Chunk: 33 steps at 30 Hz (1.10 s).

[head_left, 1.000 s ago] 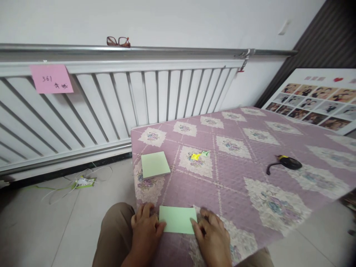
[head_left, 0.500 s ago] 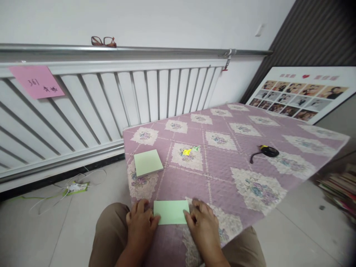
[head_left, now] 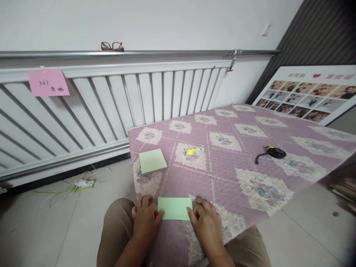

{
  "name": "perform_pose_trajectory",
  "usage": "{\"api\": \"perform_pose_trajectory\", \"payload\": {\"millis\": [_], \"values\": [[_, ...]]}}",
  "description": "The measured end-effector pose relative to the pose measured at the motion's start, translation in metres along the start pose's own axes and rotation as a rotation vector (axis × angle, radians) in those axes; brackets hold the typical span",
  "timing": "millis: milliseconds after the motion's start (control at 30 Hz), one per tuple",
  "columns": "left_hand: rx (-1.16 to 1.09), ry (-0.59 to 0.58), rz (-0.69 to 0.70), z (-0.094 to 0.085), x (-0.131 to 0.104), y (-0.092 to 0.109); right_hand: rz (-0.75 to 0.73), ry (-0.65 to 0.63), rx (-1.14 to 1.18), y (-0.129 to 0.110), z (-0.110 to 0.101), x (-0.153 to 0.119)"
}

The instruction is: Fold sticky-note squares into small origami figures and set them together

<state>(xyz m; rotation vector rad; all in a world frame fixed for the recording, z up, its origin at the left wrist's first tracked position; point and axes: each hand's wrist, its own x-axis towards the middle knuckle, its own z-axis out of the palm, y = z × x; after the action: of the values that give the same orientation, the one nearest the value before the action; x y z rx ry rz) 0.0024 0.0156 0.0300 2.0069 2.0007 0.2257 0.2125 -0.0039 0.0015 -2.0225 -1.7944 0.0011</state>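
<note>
A light green sheet of paper [head_left: 175, 208], a wide rectangle, lies flat on the near end of the table in front of me. My left hand [head_left: 146, 217] is at its left side, fingers curled and thumb at the lower left corner. At the right side my right hand [head_left: 206, 221] has its fingers bent and its thumb on the lower right edge. Beyond my left hand rests a square pad of pale green paper [head_left: 152, 161]. Two small folded paper pieces, one yellow [head_left: 190, 152] and one green [head_left: 199, 148], lie farther in on the cloth.
A purple flowered cloth [head_left: 194, 178] covers the table. On its right lies a black object with a strap [head_left: 276, 152]. A photo board [head_left: 308, 92] leans at the far right. Behind stand a radiator [head_left: 167, 92] and a pipe carrying glasses [head_left: 112, 46]. A power strip [head_left: 85, 184] sits on the floor.
The view has shifted slightly, so everything appears a little farther right. Both hands keep their places at the two sides of the green sheet, which looks the same.
</note>
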Motion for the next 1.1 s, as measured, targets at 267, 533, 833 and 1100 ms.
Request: {"api": "perform_pose_trajectory", "payload": {"millis": [267,533,833,1100], "values": [[-0.034,0.083,0.078,0.004,0.003,-0.007,0.004,0.041,0.019,-0.003,-0.003,-0.002],[-0.003,0.094,0.493,0.01,0.01,-0.017,0.014,0.018,0.023,-0.005,-0.004,-0.002],[0.081,0.048,0.705,0.016,0.006,-0.019,0.005,0.004,0.009,-0.002,0.0,-0.001],[0.025,-0.042,0.824,0.036,-0.005,-0.012,-0.033,0.03,-0.005,0.002,0.003,-0.001]]}}
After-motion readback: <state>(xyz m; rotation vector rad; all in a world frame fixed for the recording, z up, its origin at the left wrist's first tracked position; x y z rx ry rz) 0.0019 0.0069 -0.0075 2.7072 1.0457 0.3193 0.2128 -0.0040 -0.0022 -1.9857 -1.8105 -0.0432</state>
